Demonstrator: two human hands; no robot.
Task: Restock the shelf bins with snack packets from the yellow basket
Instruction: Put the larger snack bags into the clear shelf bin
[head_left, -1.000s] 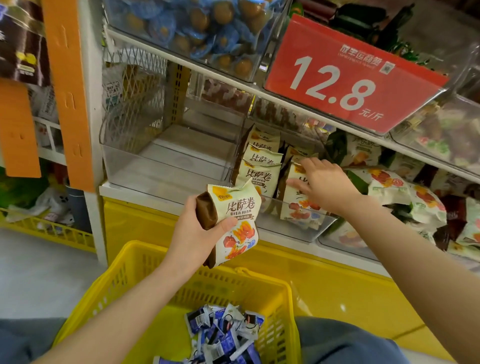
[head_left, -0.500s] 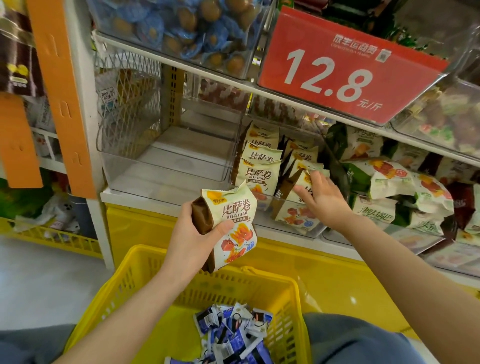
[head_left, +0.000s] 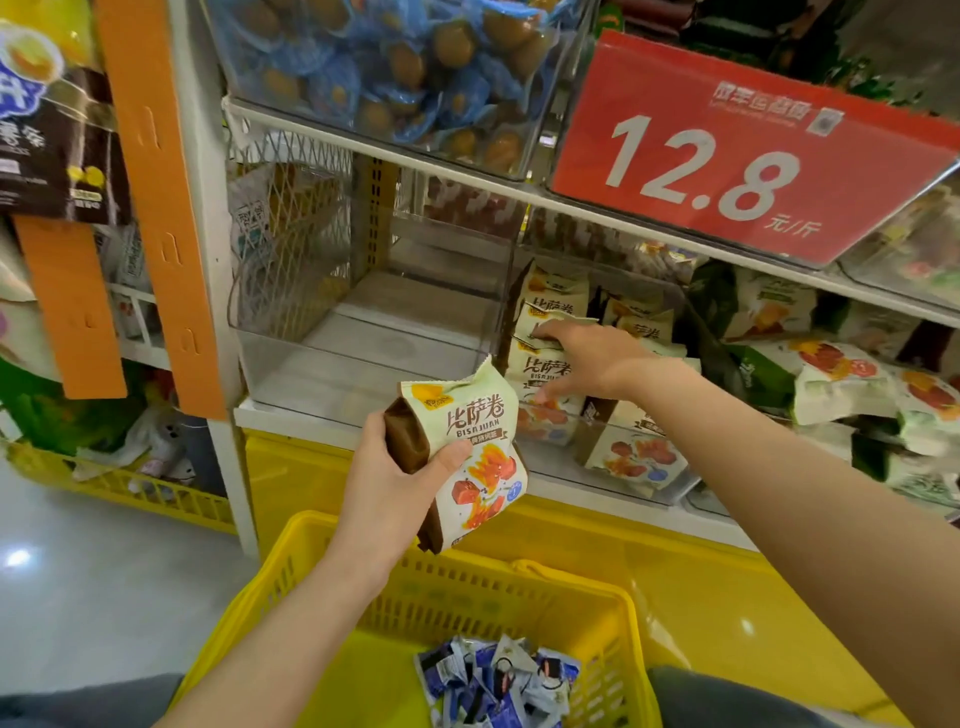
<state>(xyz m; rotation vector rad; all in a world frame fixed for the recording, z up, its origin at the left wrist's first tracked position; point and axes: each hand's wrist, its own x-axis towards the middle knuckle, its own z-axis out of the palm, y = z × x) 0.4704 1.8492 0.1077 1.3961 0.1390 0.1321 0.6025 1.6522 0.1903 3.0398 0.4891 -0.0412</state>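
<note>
Shelving is the step in hand. My left hand (head_left: 395, 483) grips one pizza-roll packet (head_left: 467, 441) upright above the yellow basket (head_left: 519, 569), thumb across its printed face and fingers wrapped round its brown side, in front of the shelf edge. My right hand (head_left: 592, 358) reaches into the clear bin (head_left: 550, 467), where matching packets (head_left: 545, 364) stand in a row. Its fingers (head_left: 545, 330) stretch over the top edge of one packet and the thumb presses lower on the row's front. I cannot tell whether that is a true pinch or only a push to square the row.

My left forearm rises from the basket with the wrist cocked back. My right arm runs nearly straight from lower right into the bin, palm down.

Next, I judge, I must make a gap in the row and slide the held packet in upright, label forward. The bin looks well filled, so it will be a snug fit. Small blue sachets (head_left: 498, 680) lie in the basket.
</note>
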